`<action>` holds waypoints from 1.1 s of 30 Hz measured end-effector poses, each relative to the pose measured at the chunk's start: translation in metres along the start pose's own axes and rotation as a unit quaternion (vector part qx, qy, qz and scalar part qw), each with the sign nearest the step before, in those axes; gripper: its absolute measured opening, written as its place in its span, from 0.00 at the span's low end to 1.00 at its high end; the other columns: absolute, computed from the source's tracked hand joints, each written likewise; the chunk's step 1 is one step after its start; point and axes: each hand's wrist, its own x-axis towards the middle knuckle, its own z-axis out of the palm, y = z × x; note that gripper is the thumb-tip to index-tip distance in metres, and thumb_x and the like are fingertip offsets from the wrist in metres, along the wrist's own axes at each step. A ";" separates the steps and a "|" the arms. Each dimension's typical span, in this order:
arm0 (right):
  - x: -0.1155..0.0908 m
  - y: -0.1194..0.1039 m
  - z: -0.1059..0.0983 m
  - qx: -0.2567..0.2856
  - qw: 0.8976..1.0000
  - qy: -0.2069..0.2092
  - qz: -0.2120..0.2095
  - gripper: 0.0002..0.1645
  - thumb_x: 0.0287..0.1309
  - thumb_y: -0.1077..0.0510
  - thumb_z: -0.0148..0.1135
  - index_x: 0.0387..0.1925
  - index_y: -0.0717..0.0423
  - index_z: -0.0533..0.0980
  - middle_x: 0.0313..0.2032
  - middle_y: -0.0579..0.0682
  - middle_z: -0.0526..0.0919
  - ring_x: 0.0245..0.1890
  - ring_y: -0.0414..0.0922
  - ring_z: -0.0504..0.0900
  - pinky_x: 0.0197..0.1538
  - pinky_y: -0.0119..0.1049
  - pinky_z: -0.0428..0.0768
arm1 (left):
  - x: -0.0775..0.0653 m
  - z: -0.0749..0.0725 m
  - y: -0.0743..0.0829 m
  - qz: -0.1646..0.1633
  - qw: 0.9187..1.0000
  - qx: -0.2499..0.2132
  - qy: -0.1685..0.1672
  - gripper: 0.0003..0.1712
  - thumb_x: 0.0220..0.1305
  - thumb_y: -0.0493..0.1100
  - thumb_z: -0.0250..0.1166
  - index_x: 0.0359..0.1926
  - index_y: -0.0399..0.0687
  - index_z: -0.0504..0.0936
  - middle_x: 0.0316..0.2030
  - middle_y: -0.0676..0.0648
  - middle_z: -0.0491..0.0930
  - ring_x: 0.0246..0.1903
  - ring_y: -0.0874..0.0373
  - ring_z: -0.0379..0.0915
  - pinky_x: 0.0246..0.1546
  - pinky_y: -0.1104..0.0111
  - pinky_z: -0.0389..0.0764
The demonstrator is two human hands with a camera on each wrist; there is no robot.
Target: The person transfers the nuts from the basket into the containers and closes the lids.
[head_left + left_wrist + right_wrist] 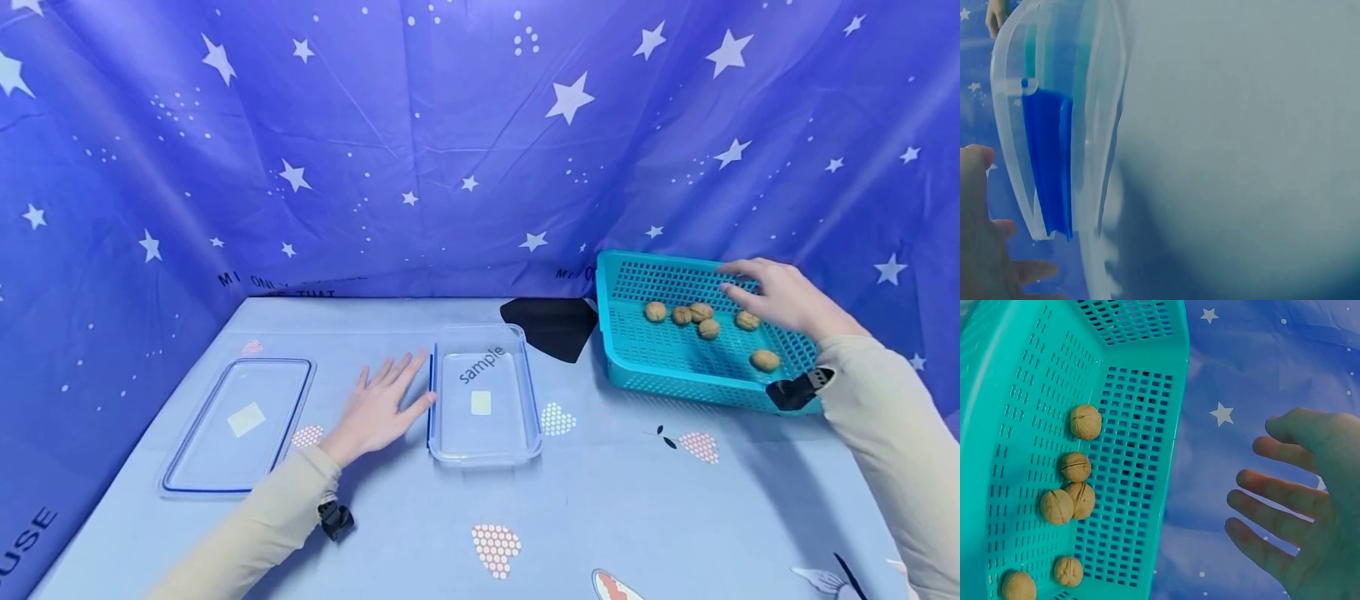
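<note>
Several walnuts lie loose in a teal plastic basket at the right. My right hand hovers over the basket's right end, fingers spread and holding nothing. In the right wrist view that hand shows bare fingers apart from the walnuts. A clear plastic container with blue side clips stands in the middle of the table. My left hand is beside its left wall, fingers spread, fingertips close to the blue clip.
A clear lid with a blue seal lies flat on the left. A black patch shows between container and basket. Behind the table hangs a blue star-print curtain. The patterned tablecloth spreads in front.
</note>
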 end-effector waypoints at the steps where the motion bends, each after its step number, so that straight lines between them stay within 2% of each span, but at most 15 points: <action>1: 0.002 0.000 0.000 0.003 1.000 -0.002 0.001 0.29 0.72 0.50 0.48 0.62 0.69 0.67 0.58 0.74 0.67 0.55 0.69 0.68 0.49 0.68 0.69 | -0.001 0.002 0.002 0.004 1.000 -0.005 -0.003 0.42 0.69 0.68 0.45 0.77 0.58 0.49 0.71 0.42 0.56 0.68 0.35 0.50 0.66 0.36 0.40; 10: 0.016 0.000 0.000 0.021 1.000 -0.015 0.004 0.26 0.73 0.53 0.45 0.59 0.70 0.69 0.54 0.72 0.72 0.50 0.66 0.73 0.44 0.63 0.75 | -0.001 0.008 0.011 0.038 0.996 -0.066 -0.042 0.39 0.73 0.58 0.48 0.77 0.51 0.46 0.74 0.46 0.49 0.70 0.37 0.47 0.64 0.34 0.35; 18: 0.026 0.005 0.004 0.039 0.998 -0.036 0.022 0.27 0.74 0.51 0.43 0.60 0.70 0.69 0.56 0.75 0.70 0.52 0.68 0.72 0.45 0.64 0.75 | 0.005 0.012 0.014 0.038 0.993 -0.100 -0.054 0.40 0.74 0.56 0.49 0.77 0.49 0.43 0.74 0.46 0.45 0.71 0.40 0.44 0.66 0.37 0.37; 24: 0.035 0.010 0.014 0.050 0.997 -0.048 0.027 0.27 0.74 0.52 0.42 0.60 0.72 0.69 0.56 0.76 0.70 0.51 0.70 0.72 0.46 0.65 0.74 | 0.011 0.015 0.016 0.039 0.990 -0.120 -0.055 0.42 0.73 0.55 0.51 0.77 0.47 0.43 0.74 0.45 0.45 0.71 0.39 0.44 0.66 0.37 0.38; 30: 0.049 0.009 0.029 0.061 0.996 -0.062 0.025 0.27 0.73 0.53 0.45 0.60 0.71 0.68 0.56 0.74 0.71 0.51 0.68 0.74 0.46 0.63 0.75 | 0.015 0.019 0.015 0.041 0.984 -0.163 -0.063 0.44 0.72 0.51 0.54 0.76 0.43 0.39 0.74 0.40 0.43 0.71 0.41 0.43 0.66 0.38 0.39; 33: 0.056 0.008 0.035 0.067 0.995 -0.069 0.028 0.27 0.73 0.52 0.45 0.60 0.71 0.68 0.56 0.74 0.70 0.52 0.69 0.72 0.47 0.64 0.74 | 0.016 0.020 0.014 0.043 0.979 -0.185 -0.069 0.45 0.72 0.51 0.55 0.76 0.43 0.38 0.74 0.39 0.41 0.72 0.42 0.41 0.68 0.43 0.41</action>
